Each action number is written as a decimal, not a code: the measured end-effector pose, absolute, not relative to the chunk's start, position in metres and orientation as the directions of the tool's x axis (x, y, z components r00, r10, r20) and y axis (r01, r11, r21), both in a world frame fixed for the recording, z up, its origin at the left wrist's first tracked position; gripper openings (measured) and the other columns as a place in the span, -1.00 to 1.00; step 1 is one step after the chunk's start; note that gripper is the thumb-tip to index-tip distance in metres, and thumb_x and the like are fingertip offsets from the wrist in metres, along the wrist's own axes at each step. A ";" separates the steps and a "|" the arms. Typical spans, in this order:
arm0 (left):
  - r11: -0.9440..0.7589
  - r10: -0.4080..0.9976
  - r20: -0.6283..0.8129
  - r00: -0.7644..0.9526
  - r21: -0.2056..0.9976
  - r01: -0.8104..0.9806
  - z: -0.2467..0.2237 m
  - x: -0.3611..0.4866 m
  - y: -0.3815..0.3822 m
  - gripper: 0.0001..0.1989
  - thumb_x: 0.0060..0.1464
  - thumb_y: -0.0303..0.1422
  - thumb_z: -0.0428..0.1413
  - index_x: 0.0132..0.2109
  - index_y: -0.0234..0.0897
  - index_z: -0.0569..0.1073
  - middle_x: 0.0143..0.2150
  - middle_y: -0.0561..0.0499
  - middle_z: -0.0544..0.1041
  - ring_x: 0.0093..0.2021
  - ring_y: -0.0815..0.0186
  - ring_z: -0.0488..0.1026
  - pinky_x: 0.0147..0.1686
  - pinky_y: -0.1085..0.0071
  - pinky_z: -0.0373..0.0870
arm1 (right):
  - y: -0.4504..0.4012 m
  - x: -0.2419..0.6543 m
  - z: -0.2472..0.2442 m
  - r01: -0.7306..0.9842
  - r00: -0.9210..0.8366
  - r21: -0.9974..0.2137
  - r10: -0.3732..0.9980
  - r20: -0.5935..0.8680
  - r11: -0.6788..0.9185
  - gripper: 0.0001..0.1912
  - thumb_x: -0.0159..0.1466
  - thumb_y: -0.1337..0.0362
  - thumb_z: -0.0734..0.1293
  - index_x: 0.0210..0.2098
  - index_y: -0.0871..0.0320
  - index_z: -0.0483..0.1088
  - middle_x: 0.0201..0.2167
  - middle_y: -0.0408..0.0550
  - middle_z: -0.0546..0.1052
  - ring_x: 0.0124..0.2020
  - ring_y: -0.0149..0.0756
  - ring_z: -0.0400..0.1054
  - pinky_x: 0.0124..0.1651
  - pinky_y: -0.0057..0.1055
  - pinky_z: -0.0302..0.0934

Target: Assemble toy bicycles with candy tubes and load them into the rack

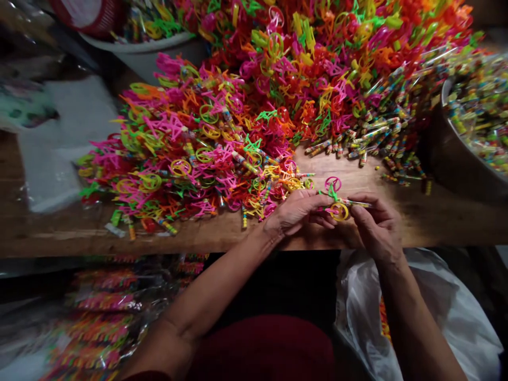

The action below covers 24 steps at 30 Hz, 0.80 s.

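Note:
Above the front edge of the wooden table, my left hand [299, 210] is closed on a small plastic toy [339, 211] with yellow, green and pink parts. A pink ring [332, 184] stands up at the toy's top. My right hand [377, 222] pinches a thin clear tube of coloured candy [362, 203], which meets the toy between the two hands. A large heap of pink, green, orange and yellow plastic pieces [222, 137] lies beyond and left of my left hand. Filled candy tubes [375, 135] lie loose beyond my right hand.
A metal bowl of candy tubes [444, 111] is at the right. A pale tub [138, 53] stands at the back left, near white plastic bags [67, 143]. Below the wooden table [448, 227] are a white sack [432, 296] and packed strips of toys [99, 328].

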<state>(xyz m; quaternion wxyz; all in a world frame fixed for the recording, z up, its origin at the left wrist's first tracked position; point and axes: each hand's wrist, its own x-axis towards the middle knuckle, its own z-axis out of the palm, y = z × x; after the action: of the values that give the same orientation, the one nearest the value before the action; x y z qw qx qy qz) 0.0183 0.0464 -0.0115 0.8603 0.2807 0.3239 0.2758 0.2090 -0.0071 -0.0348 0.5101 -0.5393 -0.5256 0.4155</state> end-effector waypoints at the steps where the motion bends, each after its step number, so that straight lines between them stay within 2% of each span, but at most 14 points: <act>1: 0.692 0.650 -0.398 0.647 0.661 -0.289 -0.012 0.019 0.046 -0.88 0.14 -0.43 0.23 -0.26 -0.47 0.58 -0.38 -0.10 0.64 -0.49 0.36 0.57 -0.41 0.44 0.54 | -0.008 0.212 -0.036 0.149 0.104 -0.985 0.990 0.099 0.083 -0.73 0.27 0.05 0.44 -0.12 0.04 0.54 -0.23 -0.07 0.62 -0.27 -0.26 0.55 -0.16 -0.31 0.47; 4: 0.677 0.654 -0.395 0.646 0.686 -0.266 -0.014 0.022 0.044 -0.81 0.07 -0.37 0.32 -0.22 -0.44 0.59 -0.38 -0.07 0.64 -0.49 0.36 0.56 -0.41 0.46 0.52 | -0.011 0.218 -0.035 0.182 0.143 -0.979 0.983 0.114 0.087 -0.77 0.24 0.08 0.48 -0.18 0.05 0.57 -0.22 -0.05 0.65 -0.19 -0.20 0.57 -0.11 -0.28 0.49; 8: 0.668 0.661 -0.390 0.641 0.694 -0.267 -0.013 0.029 0.036 -0.66 -0.03 -0.29 0.42 -0.17 -0.44 0.58 -0.34 -0.04 0.63 -0.43 0.36 0.57 -0.37 0.43 0.54 | -0.015 0.214 -0.031 0.096 0.110 -0.995 0.994 0.017 0.006 -0.72 0.24 0.03 0.47 -0.14 0.05 0.56 -0.18 -0.05 0.65 -0.19 -0.20 0.57 -0.07 -0.25 0.49; 11: 0.643 0.693 -0.338 0.637 0.690 -0.333 -0.013 0.031 0.034 -0.58 -0.06 -0.22 0.44 -0.14 -0.41 0.57 -0.30 -0.03 0.64 -0.41 0.34 0.58 -0.32 0.38 0.56 | -0.015 0.211 -0.027 -0.040 0.146 -0.999 0.988 -0.041 -0.035 -0.71 0.25 -0.01 0.46 -0.17 0.03 0.54 -0.32 -0.12 0.60 -0.35 -0.31 0.49 -0.24 -0.35 0.44; 14: 0.610 0.720 -0.319 0.616 0.714 -0.344 -0.014 0.029 0.034 -0.58 -0.06 -0.20 0.44 -0.16 -0.39 0.56 -0.32 -0.03 0.64 -0.44 0.35 0.57 -0.33 0.40 0.54 | -0.016 0.214 -0.026 -0.115 0.177 -0.993 0.983 -0.048 -0.028 -0.76 0.27 0.01 0.45 -0.18 0.01 0.54 -0.52 -0.23 0.45 -0.53 -0.42 0.31 -0.43 -0.45 0.28; 16: 0.606 0.718 -0.326 0.615 0.728 -0.322 -0.015 0.027 0.035 -0.57 -0.07 -0.19 0.45 -0.15 -0.39 0.55 -0.35 -0.02 0.63 -0.46 0.36 0.57 -0.34 0.42 0.53 | -0.017 0.217 -0.027 -0.051 0.163 -0.998 0.985 -0.054 -0.046 -0.78 0.28 0.05 0.45 -0.17 0.02 0.54 -0.51 -0.23 0.43 -0.54 -0.43 0.28 -0.45 -0.46 0.25; 19: 0.624 0.685 -0.318 0.656 0.721 -0.302 -0.014 0.026 0.033 -0.52 -0.10 -0.15 0.46 -0.16 -0.41 0.56 -0.37 -0.02 0.63 -0.46 0.36 0.58 -0.33 0.43 0.53 | -0.020 0.218 -0.030 0.049 0.154 -0.996 0.986 -0.069 -0.077 -0.73 0.27 0.02 0.44 -0.16 0.05 0.54 -0.41 -0.16 0.52 -0.48 -0.39 0.36 -0.41 -0.43 0.30; 24: 0.647 0.652 -0.329 0.683 0.711 -0.276 -0.012 0.028 0.031 -0.53 -0.09 -0.14 0.46 -0.18 -0.43 0.55 -0.36 -0.06 0.64 -0.44 0.31 0.60 -0.33 0.41 0.55 | -0.021 0.213 -0.030 -0.126 0.074 -0.985 0.989 -0.124 -0.114 -0.66 0.23 -0.06 0.46 -0.18 0.05 0.51 -0.58 -0.24 0.40 -0.62 -0.43 0.26 -0.52 -0.45 0.25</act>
<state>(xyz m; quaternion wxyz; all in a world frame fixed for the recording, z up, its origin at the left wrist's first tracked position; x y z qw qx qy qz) 0.0278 0.0308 -0.0115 0.8590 0.3216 0.2928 0.2701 0.2125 -0.0213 -0.0303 0.5186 -0.5179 -0.4169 0.5376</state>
